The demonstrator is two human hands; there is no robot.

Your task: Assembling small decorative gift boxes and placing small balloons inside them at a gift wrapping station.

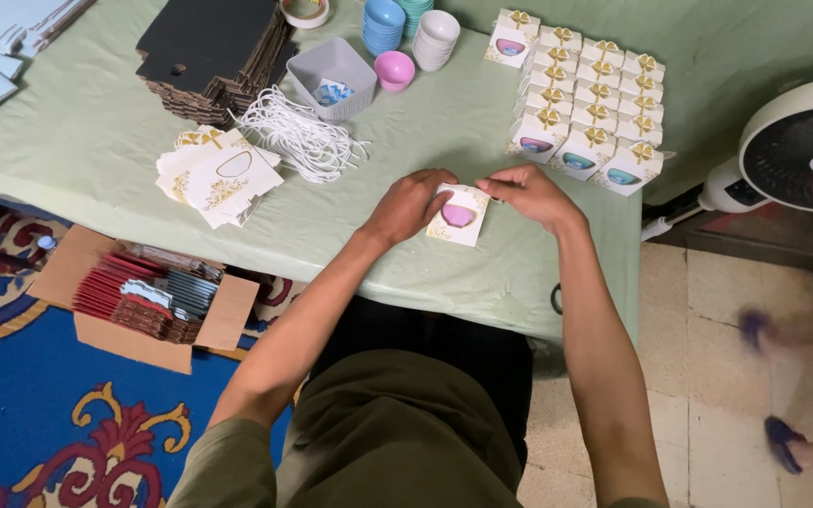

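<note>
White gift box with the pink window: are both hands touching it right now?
Touching. The head view shows the left hand gripping the gift box on its left edge and the right hand pinching its top right corner.

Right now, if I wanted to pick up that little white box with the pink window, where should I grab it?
Probably by its two plain side walls, coming from above. The small white box sits on the green tablecloth with its pink window facing up and forward, so pinching the sides avoids pressing it. The left hand and right hand already hold those sides.
</note>
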